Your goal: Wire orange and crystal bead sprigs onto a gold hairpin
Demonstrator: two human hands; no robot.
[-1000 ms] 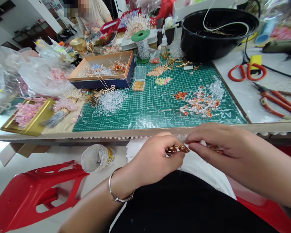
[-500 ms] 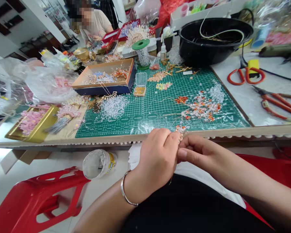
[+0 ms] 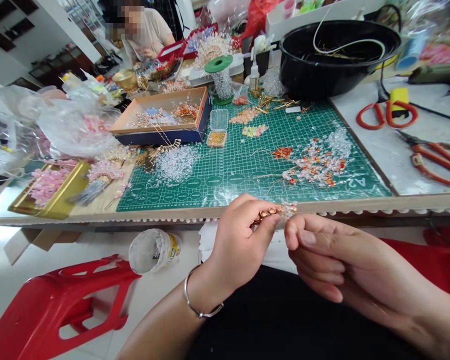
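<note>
My left hand (image 3: 240, 237) pinches a gold beaded hair ornament (image 3: 272, 212) between thumb and index finger, just past the table's front edge. Its gold rings show along the top, and clear and orange beads sit at the right end. Close by on the right, my right hand (image 3: 322, 255) has thumb and index finger pressed together beside those beads. Whatever lies in that pinch is too small or hidden to make out. Beyond both hands, a cluster of clear and orange beaded sprigs (image 3: 315, 167) with wire stems rests on the green cutting mat (image 3: 217, 187).
Orange-handled pliers (image 3: 431, 157) and red-handled scissors (image 3: 386, 115) lie at the right. A black basin (image 3: 333, 75) stands behind. Around the mat are a wire spool (image 3: 222, 82), a shallow box (image 3: 157, 135) and loose clear beads (image 3: 176, 164). A red stool (image 3: 37, 305) stands lower left.
The ornament has turned from upright to lying sideways, its beaded end pointing right. My right hand has moved slightly right and rolled, showing its curled fingers.
</note>
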